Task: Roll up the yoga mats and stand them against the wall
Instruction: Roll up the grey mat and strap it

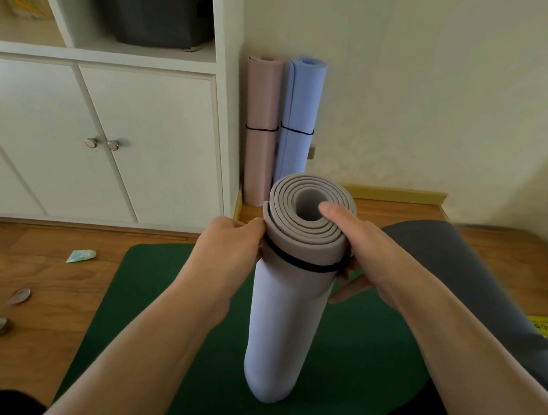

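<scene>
The rolled pale lilac foam yoga mat (289, 312) stood upright on the flat dark green mat (183, 322), left hand (228, 244) and right hand (357, 249) gripping its top at the thin black elastic band (293, 262) — if the band slipped off, the roll could spring loose.

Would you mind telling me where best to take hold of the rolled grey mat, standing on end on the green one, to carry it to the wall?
Probably mid-body, below the black band, coming from both sides. The grey mat stands upright, round and smooth; the left hand and right hand now grip only its top end, where the layers could slip.
</scene>
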`<state>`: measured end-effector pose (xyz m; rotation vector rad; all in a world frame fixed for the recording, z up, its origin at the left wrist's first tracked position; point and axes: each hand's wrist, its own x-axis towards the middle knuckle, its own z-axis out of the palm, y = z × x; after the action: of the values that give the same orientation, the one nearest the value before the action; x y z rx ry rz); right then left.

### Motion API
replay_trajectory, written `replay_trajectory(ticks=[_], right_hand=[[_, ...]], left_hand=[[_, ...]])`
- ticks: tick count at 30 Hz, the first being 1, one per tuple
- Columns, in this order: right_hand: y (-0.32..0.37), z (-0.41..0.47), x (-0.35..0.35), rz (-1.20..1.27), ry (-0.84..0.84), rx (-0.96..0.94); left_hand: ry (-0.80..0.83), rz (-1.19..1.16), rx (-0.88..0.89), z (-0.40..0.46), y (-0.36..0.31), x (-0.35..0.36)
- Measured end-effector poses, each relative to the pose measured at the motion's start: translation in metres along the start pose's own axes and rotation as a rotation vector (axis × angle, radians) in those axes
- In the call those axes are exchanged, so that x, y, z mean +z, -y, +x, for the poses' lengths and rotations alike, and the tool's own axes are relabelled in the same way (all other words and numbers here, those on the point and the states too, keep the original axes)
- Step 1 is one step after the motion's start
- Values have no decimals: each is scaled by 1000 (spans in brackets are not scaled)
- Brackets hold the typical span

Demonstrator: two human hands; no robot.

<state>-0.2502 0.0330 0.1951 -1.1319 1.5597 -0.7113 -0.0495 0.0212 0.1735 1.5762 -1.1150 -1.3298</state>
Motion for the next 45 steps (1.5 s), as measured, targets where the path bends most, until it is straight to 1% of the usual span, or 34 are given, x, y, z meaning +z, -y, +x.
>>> replay_trajectory(ticks=[2,7,10,19,22,25,27,28,33,35,38,40,42,44,45], right_hand=[[-1,-1,0,0,-7,-5],[-2,-3,-2,14,-13,-15],[-1,-4,-2,23,-14,-22],[-2,-7,2,31,44,-44],[-8,-7,-2,109,65,-54],[-21,0,-14,289,112,-9],[-27,5,-17,390,98,27],[-29,7,-17,385,70,13],[-39,14,-4,134,-106,-7],[-42,16,-4,23,-145,-5],[-46,20,-6,-87,-192,-17],[-53,26,-6,-140,-210,23],[-64,36,-3,-178,-195,94],[-76,45,0,-240,-143,168],[-81,49,1,-260,-116,175]], left_hand=[[17,17,16,2,1,-1],[106,-88,-28,0,-2,-2],[137,-64,22,-2,4,-1],[102,-4,85,2,12,-8],[97,22,128,1,19,-8],[38,150,206,2,27,-12],[13,236,243,5,33,-16],[8,265,261,6,35,-17],[-35,493,424,8,39,-19],[-26,549,444,12,43,-20],[32,639,400,18,52,-20],[62,713,353,23,60,-19],[91,760,312,29,69,-17],[117,808,285,34,77,-14],[131,837,269,37,80,-13]])
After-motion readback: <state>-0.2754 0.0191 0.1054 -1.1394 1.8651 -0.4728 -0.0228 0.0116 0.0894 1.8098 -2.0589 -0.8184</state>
